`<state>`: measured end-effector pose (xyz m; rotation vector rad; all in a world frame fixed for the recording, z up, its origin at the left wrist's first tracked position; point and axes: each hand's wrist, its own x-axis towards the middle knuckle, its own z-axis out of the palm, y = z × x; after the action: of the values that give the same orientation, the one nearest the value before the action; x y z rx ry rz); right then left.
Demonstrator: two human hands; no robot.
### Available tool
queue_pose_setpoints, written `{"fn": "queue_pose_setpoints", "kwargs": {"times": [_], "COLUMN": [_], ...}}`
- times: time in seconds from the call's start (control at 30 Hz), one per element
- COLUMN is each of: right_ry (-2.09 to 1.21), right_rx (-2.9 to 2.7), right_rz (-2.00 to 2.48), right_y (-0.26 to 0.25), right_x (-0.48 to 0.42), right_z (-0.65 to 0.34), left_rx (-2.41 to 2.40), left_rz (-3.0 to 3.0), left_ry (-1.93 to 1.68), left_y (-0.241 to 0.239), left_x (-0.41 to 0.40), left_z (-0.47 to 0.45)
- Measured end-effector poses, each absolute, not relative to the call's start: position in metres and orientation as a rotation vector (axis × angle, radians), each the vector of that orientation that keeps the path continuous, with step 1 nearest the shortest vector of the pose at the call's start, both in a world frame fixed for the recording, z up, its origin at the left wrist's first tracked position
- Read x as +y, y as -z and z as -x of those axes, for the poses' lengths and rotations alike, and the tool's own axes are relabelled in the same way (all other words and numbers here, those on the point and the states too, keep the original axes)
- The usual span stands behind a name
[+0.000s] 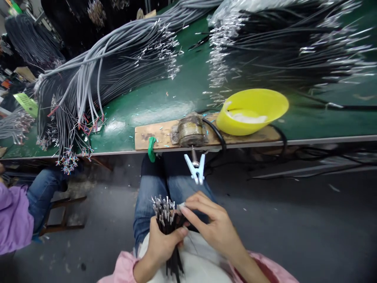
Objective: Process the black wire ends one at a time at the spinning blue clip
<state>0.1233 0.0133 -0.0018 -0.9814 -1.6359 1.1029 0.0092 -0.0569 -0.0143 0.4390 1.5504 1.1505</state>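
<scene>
A bundle of black cables [168, 220] stands upright over my lap, its silvery stripped ends pointing up. My left hand [163, 239] is closed around it below those ends. At the bundle's right side, the thumb and fingertips of my right hand [210, 220] pinch the pale end of one black cable. Just beyond my hands, a light blue clothespin-like clip [196, 169] sits on the shaft of a small motor [191, 130]. The motor is fixed to a wooden board [159, 131] at the table's edge.
A slanted yellow bowl [255, 112] holding white material stands on the board, and a green clamp [151, 149] grips its left end. Grey cables [97, 55] and black cables [273, 47] are heaped on the green table [188, 84]. A person in purple [16, 218] sits at left.
</scene>
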Motion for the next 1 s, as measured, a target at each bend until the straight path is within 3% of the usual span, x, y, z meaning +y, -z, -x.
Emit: {"fn": "queue_pose_setpoints", "kwargs": {"times": [0.57, 1.0], "right_ry": [-1.138, -1.217], "right_rx": [-1.647, -1.575], "right_rz": [0.944, 0.983], "right_y": [0.005, 0.009], "right_x": [0.008, 0.007], "right_z": [-0.123, -0.118], "left_rx": [1.531, 1.306], "left_rz": [-0.408, -0.288], "left_ry": [-1.111, -1.220], "left_y": [-0.028, 0.018], "left_x": [-0.042, -0.060], "left_z": [-0.008, -0.003]}}
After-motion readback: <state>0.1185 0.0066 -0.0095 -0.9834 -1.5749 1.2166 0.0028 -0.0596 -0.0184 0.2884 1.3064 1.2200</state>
